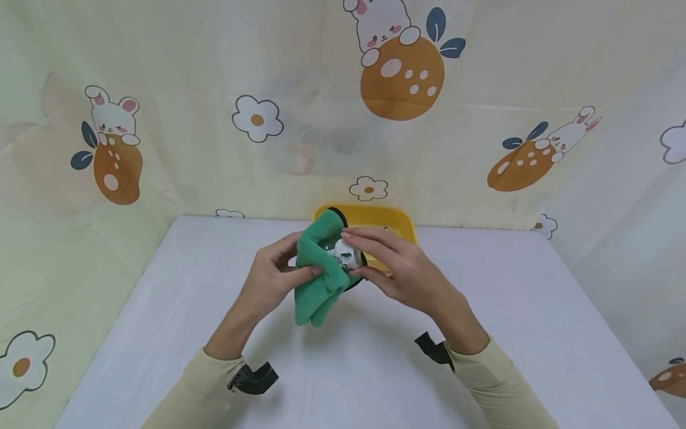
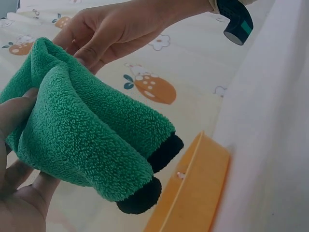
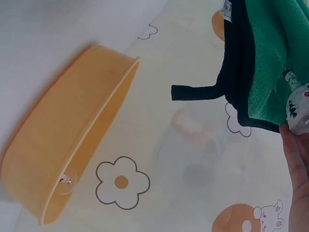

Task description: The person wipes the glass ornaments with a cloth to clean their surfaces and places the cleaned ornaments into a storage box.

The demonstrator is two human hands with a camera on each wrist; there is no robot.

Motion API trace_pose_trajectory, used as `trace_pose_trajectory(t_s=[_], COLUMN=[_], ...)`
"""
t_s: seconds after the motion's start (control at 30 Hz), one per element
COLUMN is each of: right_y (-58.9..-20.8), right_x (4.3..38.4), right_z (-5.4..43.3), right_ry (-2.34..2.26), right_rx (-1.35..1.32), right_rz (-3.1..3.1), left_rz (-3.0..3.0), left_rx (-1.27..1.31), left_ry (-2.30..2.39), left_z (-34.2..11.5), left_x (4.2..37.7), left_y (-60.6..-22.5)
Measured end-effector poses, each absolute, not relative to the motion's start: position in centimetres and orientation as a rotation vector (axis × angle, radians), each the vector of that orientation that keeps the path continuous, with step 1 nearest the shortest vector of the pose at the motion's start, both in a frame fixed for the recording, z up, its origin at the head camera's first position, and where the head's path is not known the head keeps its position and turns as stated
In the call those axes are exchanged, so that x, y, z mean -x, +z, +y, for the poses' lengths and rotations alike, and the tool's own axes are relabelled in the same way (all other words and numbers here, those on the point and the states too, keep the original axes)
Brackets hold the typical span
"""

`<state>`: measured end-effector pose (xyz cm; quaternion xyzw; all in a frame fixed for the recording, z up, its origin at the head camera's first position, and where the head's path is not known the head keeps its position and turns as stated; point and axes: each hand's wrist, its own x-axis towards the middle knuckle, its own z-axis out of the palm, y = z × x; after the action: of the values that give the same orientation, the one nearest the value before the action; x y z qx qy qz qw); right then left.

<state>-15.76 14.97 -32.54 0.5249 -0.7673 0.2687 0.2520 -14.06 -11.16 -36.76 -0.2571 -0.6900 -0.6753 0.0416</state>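
Observation:
A green plush towel (image 1: 313, 295) with black edging is held up over the white table, folded and drooping. My left hand (image 1: 268, 274) grips it from the left, thumb in front and the other fingers behind. Inside the towel's fold sits a small white rounded piece (image 1: 347, 255) with dark green marks; a red spot on it and a thin stem show in the right wrist view. My right hand (image 1: 412, 280) pinches this piece between thumb and fingers. Its exact kind I cannot tell. The towel's black-trimmed corners (image 2: 142, 195) hang free in the left wrist view.
Behind the hands, a yellow plastic tray (image 1: 399, 219) stands at the table's back edge. It holds a small clear round thing (image 3: 67, 181) with white and red inside. A patterned curtain (image 1: 305, 149) rises behind the table (image 1: 498, 286).

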Motion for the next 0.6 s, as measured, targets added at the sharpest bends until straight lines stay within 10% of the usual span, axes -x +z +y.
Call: trace_pose_trajectory(t_s=[0.6], right_y=[-33.09], right_x=[15.72], right_z=[15.15], right_ry=[0.819], right_rx=[-1.327], right_rz=[-2.195], left_rz=[-2.108], left_rx=[0.828], left_ry=[-1.999], left_z=[-10.82], left_x=[13.66], left_y=[-36.85])
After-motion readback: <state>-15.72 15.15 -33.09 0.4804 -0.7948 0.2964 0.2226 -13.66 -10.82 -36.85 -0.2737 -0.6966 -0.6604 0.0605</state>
